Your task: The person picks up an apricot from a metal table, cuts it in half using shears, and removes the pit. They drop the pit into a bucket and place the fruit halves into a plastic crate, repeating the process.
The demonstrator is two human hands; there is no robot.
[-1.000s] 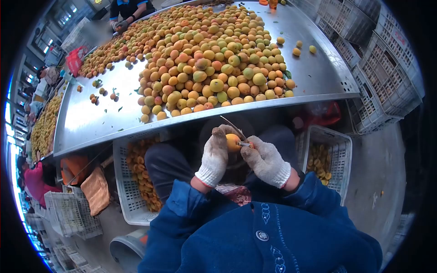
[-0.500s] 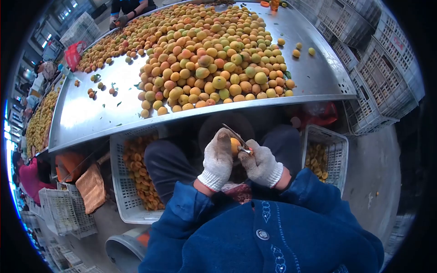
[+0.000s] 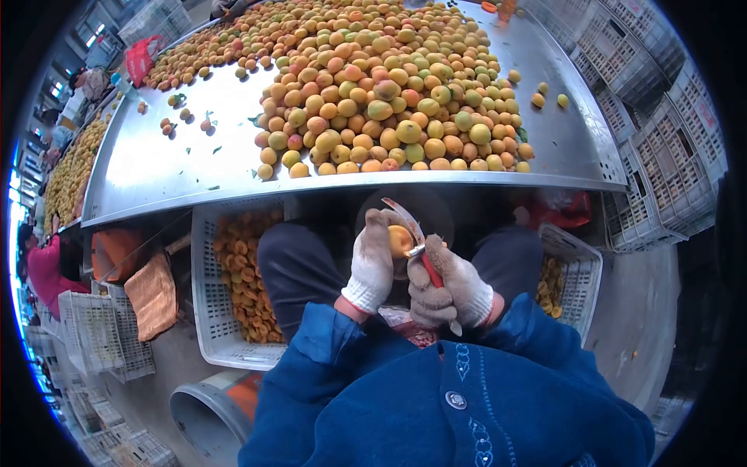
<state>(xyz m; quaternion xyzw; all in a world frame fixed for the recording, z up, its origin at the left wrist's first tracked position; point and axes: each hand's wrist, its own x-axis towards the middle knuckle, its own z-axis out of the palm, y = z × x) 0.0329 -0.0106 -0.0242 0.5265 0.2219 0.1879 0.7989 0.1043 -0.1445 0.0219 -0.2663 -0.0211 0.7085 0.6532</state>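
My left hand [image 3: 369, 265], in a white knitted glove with worn fingertips, is closed around a yellow-orange apricot [image 3: 401, 241]. My right hand [image 3: 451, 288], gloved the same way, grips a knife by its red handle [image 3: 430, 268]. The knife's curved metal blade [image 3: 408, 218] rises on the far side of the apricot, and its base meets the fruit's right edge. Both hands are close together above my lap. The fingers behind the apricot are partly hidden.
A metal table [image 3: 226, 183] ahead carries a large heap of apricots [image 3: 381, 109]. Crates of halved apricots stand left [image 3: 204, 311] and right [image 3: 587, 288] of my knees. A grey bucket [image 3: 204, 416] lies lower left. Stacked crates [image 3: 661, 171] rise at right.
My right hand has turned, so the knife's red handle now shows and the blade points more upright. The apricot stays in my left hand. The whole view has shifted slightly.
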